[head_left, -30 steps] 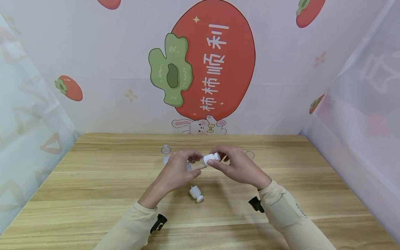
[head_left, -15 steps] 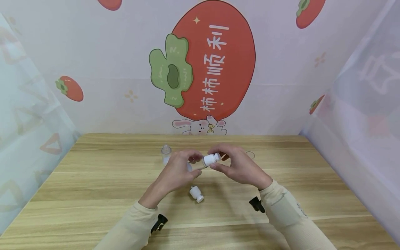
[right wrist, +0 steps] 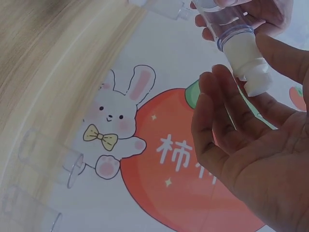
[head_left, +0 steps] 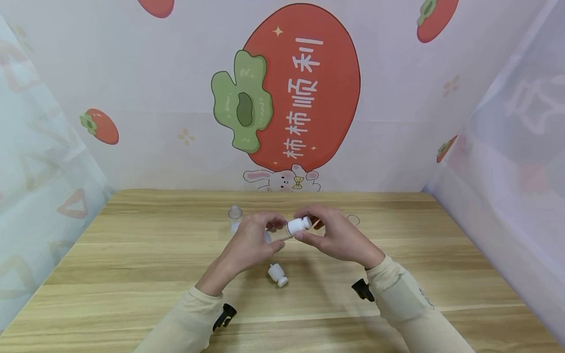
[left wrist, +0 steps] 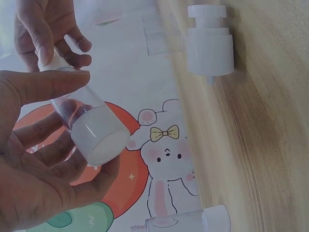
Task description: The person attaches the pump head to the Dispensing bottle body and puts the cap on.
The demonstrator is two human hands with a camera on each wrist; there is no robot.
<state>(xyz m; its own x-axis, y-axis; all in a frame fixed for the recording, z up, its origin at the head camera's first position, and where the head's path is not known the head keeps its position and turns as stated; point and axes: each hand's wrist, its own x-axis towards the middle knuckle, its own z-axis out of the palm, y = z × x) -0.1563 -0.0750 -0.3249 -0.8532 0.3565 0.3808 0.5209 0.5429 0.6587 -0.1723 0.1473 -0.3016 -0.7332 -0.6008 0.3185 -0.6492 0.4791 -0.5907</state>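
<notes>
In the left wrist view a small clear bottle with a white base [left wrist: 101, 137] lies tilted in my left hand [head_left: 252, 240], thumb across one side and fingers round the other. A white pump head [right wrist: 244, 53] sits on the bottle's mouth, pointing right in the head view. Thumb and fingers of my right hand [head_left: 339, 238] pinch that pump head at its collar. Below the hands, a second white pump head [head_left: 277, 274] lies on its side on the table, its short stem showing in the left wrist view.
Another clear bottle [head_left: 235, 220] stands at the back of the wooden table [head_left: 145, 274], left of my hands. Two clear caps [right wrist: 50, 157] lie towards the back right, partly hidden by my right hand in the head view. A printed cloth wall [head_left: 167, 162] rises behind the table.
My right thumb has come off the pump head's collar and closed on it again, slightly lower. The left hand keeps the bottle in nearly the same place.
</notes>
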